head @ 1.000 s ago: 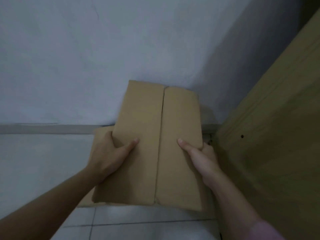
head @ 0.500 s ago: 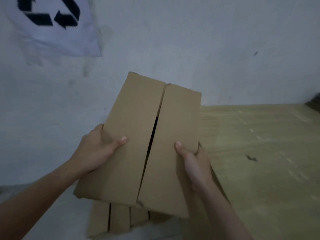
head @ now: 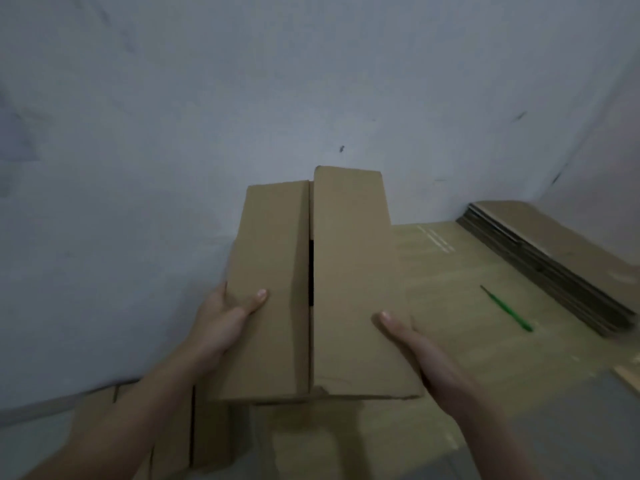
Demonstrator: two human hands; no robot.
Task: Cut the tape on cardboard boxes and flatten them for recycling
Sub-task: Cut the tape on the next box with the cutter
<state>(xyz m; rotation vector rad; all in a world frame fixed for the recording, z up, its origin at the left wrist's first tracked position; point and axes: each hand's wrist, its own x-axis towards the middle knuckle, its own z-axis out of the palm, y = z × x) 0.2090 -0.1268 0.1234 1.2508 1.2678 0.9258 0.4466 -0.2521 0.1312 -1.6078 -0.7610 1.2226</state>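
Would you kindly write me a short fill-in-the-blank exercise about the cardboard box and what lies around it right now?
1. The cardboard box is held by ____ hands.
2. The tool lying on the wooden table is ____ in colour.
3. The stack of flattened cardboard lies to the ____ of the box.
4. The left hand lays its ____ on the box's top flap.

Missing words: two; green; right; thumb

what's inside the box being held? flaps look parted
Only a dark slit shows between the two top flaps of the box. The flaps cover the interior, so any contents can't be seen.
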